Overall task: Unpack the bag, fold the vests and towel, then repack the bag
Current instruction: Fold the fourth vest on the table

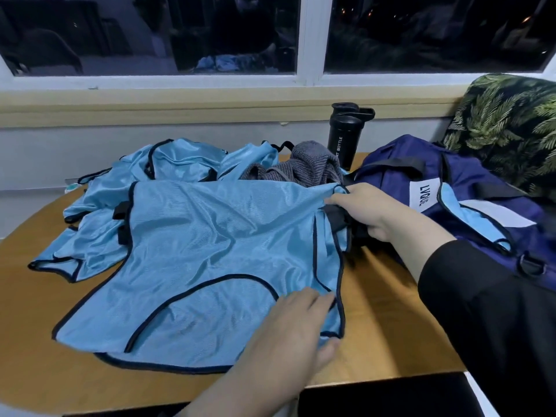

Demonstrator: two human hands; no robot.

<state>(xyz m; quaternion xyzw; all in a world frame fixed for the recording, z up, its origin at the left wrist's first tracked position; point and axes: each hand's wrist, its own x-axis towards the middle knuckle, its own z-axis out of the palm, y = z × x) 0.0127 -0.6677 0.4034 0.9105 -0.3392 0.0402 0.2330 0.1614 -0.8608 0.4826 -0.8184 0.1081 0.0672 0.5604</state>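
**Folding the first vest, bag unpacked beside it**

At the left of the wooden table (36, 296), a heap of light-blue mesh vests with dark trim (99, 212) lies crumpled and unfolded. In front of it, one light-blue mesh vest (216, 254) is spread flat, so the folding step appears to be starting. The left hand (288, 335) rests on the vest's near right corner, fingers straight and flat, thumb at the hem; it presses rather than grips. Behind, a grey ribbed towel (307, 170) sits bunched, also unfolded. A black plastic shaker bottle (343, 136) stands by the wall, reading "SPORT BOTTLE" only in part. The right hand (373, 212) curls its fingers round the vest's far right edge, where a black strap bunches. At the right, the navy fabric duffel bag (481, 188) lies slumped, its white label reading "LVQUE", apparently.

The next move probably calls for both hands carrying the right edge over to the left, keeping the slippery mesh smooth.
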